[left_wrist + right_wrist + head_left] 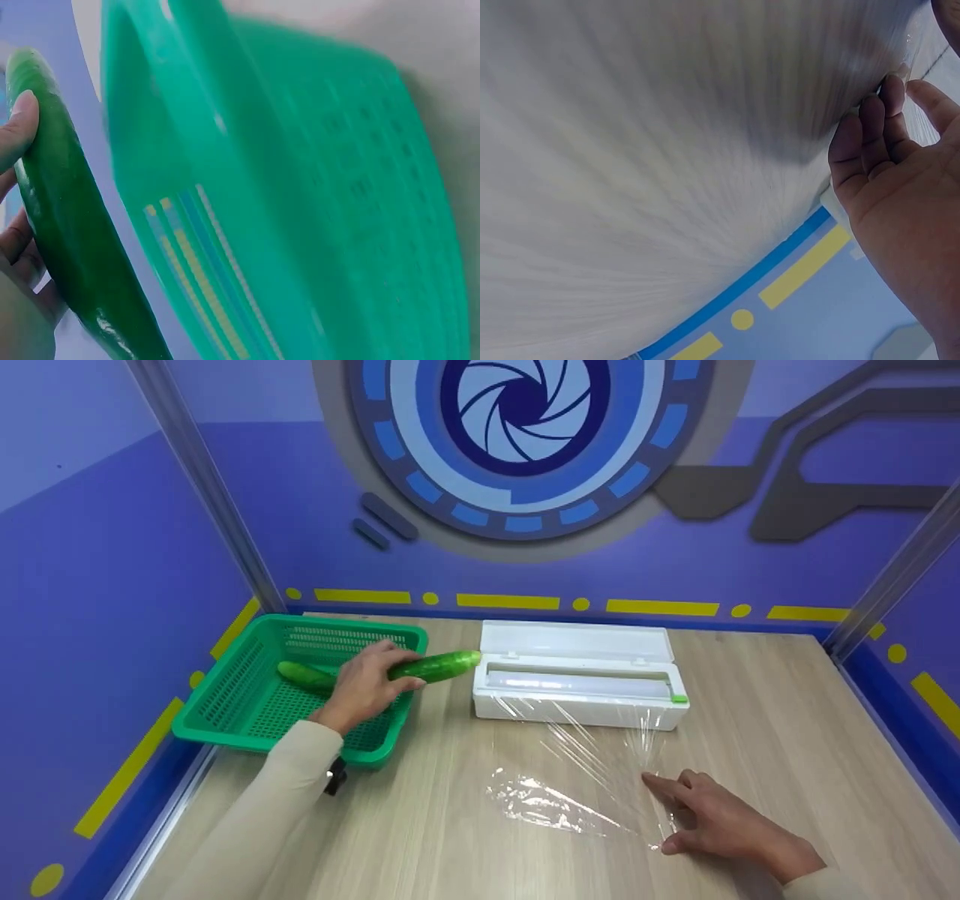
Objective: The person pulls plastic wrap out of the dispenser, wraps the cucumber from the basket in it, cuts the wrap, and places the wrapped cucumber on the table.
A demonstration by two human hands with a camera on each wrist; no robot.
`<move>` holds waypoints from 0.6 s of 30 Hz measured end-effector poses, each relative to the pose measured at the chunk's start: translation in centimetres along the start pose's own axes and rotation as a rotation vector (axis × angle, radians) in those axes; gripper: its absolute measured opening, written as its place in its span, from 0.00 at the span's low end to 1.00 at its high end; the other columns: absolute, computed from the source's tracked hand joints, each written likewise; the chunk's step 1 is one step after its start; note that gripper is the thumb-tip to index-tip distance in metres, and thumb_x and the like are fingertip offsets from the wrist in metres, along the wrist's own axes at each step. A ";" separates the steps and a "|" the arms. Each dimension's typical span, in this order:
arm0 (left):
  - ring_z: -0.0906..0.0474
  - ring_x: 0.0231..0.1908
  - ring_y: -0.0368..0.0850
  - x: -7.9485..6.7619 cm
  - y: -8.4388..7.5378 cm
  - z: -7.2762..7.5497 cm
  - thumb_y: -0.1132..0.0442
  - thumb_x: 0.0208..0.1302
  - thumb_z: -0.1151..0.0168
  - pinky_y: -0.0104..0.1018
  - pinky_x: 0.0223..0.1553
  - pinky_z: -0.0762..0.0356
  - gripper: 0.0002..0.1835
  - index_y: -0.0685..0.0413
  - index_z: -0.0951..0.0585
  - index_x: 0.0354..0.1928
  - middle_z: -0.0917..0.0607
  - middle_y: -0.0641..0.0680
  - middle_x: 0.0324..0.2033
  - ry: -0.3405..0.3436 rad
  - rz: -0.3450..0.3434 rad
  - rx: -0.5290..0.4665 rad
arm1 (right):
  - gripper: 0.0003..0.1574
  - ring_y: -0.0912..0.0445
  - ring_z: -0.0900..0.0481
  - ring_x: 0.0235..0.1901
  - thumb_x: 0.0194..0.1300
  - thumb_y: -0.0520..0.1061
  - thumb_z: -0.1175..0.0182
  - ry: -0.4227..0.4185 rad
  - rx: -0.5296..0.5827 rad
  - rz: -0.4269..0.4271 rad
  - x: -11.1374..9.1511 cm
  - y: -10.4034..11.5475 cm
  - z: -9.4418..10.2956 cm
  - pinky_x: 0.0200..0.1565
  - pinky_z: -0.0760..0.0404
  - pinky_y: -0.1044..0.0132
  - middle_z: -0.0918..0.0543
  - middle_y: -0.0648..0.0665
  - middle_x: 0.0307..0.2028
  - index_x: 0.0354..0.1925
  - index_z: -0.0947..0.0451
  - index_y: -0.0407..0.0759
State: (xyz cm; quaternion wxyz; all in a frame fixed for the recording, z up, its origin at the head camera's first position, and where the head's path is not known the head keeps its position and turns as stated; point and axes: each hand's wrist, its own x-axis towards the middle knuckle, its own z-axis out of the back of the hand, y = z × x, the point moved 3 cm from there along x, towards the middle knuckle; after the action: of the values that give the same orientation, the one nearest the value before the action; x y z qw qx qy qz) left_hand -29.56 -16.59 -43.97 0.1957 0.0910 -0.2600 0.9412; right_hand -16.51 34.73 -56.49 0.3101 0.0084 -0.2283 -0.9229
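Observation:
My left hand (pixel 367 686) grips a green cucumber (pixel 439 666) above the right side of a green basket (pixel 262 744). In the left wrist view, the thumb lies across the cucumber (pixel 75 225), beside the basket's wall (pixel 360 187). Another green length of cucumber (pixel 304 676) shows left of the hand; whether it is the same one is hidden. My right hand (pixel 720 817) rests on clear plastic wrap (pixel 559 802), index finger and thumb apart at its right edge. The wrap comes from a roll (pixel 577 683) in a white dispenser box (pixel 570 714).
The box's white lid (pixel 574 639) stands raised at the back. A green piece (pixel 679 699) sits at the box's right end. Printed blue-purple panels (pixel 517 570) wall in the wooden tabletop (pixel 420 825) at the back and sides.

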 end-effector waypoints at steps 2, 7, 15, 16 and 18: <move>0.26 0.41 0.48 0.1 -1.1 -0.6 0.50 0.66 0.24 0.48 0.43 0.25 0.22 0.47 0.11 0.60 0.19 0.49 0.41 0.003 -0.035 0.001 | 0.59 0.64 0.41 0.35 0.52 0.65 0.19 0.002 -0.005 -0.006 0.0 0.0 0.0 0.33 0.36 0.70 0.36 0.56 0.35 0.73 0.26 0.41; 0.24 0.44 0.49 0.0 -3.8 -2.2 0.49 0.66 0.24 0.50 0.45 0.22 0.21 0.47 0.11 0.58 0.17 0.50 0.44 0.009 -0.120 0.024 | 0.59 0.64 0.41 0.35 0.53 0.67 0.20 0.015 0.002 -0.024 0.0 0.1 0.0 0.33 0.36 0.70 0.36 0.56 0.35 0.74 0.26 0.41; 0.23 0.44 0.48 -0.2 -7.2 -4.9 0.48 0.68 0.26 0.47 0.43 0.23 0.22 0.48 0.12 0.59 0.17 0.51 0.45 0.076 -0.191 0.021 | 0.59 0.64 0.41 0.34 0.53 0.67 0.20 0.001 0.002 -0.009 -0.1 0.0 0.0 0.33 0.36 0.70 0.37 0.56 0.34 0.74 0.26 0.41; 0.24 0.44 0.48 -0.2 -7.6 -5.2 0.48 0.68 0.26 0.46 0.43 0.24 0.22 0.48 0.12 0.60 0.17 0.51 0.45 0.089 -0.192 0.012 | 0.59 0.64 0.41 0.35 0.53 0.67 0.20 0.001 0.001 -0.009 -0.1 0.0 0.0 0.33 0.36 0.70 0.37 0.56 0.34 0.74 0.26 0.41; 0.24 0.44 0.47 -0.2 -8.4 -5.8 0.48 0.69 0.26 0.45 0.44 0.25 0.22 0.49 0.12 0.60 0.17 0.51 0.45 0.111 -0.201 -0.004 | 0.59 0.64 0.41 0.35 0.53 0.67 0.20 0.001 0.002 -0.012 -0.2 0.0 0.0 0.34 0.36 0.70 0.37 0.56 0.34 0.74 0.26 0.41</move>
State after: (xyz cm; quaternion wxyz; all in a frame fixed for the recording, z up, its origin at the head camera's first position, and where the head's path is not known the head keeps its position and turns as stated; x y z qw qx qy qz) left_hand -26.26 -6.98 -45.18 0.3034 0.0638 -0.2401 0.9199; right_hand -16.36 34.82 -56.49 0.3045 0.0107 -0.2288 -0.9246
